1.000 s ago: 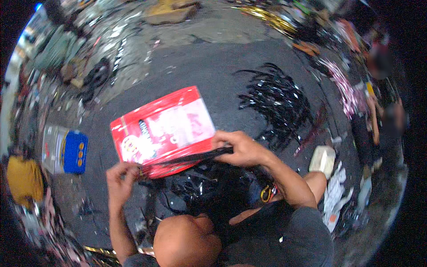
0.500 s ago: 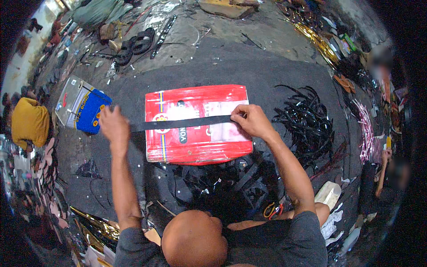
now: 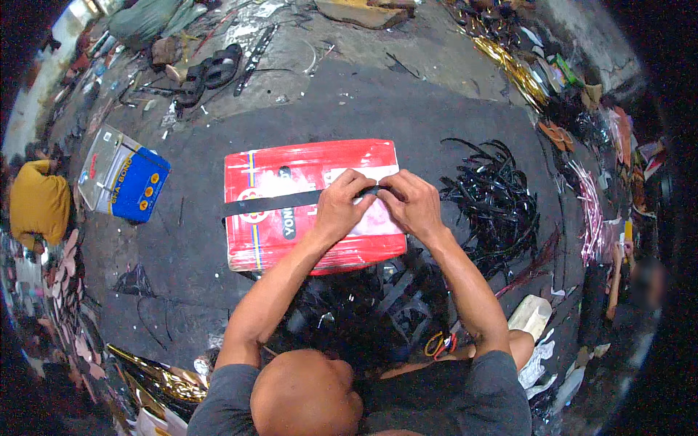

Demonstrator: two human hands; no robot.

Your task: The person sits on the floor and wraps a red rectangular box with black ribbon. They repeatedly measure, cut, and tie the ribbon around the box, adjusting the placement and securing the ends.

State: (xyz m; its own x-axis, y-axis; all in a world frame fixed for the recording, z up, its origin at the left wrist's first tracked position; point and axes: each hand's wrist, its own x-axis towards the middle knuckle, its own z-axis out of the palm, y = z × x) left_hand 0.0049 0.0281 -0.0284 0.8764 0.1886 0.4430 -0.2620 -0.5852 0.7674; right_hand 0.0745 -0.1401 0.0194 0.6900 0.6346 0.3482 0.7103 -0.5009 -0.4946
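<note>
A black strip (image 3: 283, 201) lies across the top of a red box (image 3: 313, 254) with shiny wrapping and white and yellow-blue markings. My left hand (image 3: 342, 203) and my right hand (image 3: 413, 202) meet over the box's right half. Both have their fingers pinched on the strip's right end, close together. The strip's left end reaches just past the box's left edge. Part of the strip passes beneath my left hand and is hidden there.
To the right sits a heap of shiny black strips (image 3: 494, 196). A blue and grey tin (image 3: 127, 178) stands left of the box. Orange-handled scissors (image 3: 438, 344) lie near my right forearm. Sandals (image 3: 556, 136) and pink strands (image 3: 590, 211) are farther right.
My left hand has moved right from beside the tin to the strip's right end, next to my right hand. The strip's left end is now loose. The view has shifted slightly.
</note>
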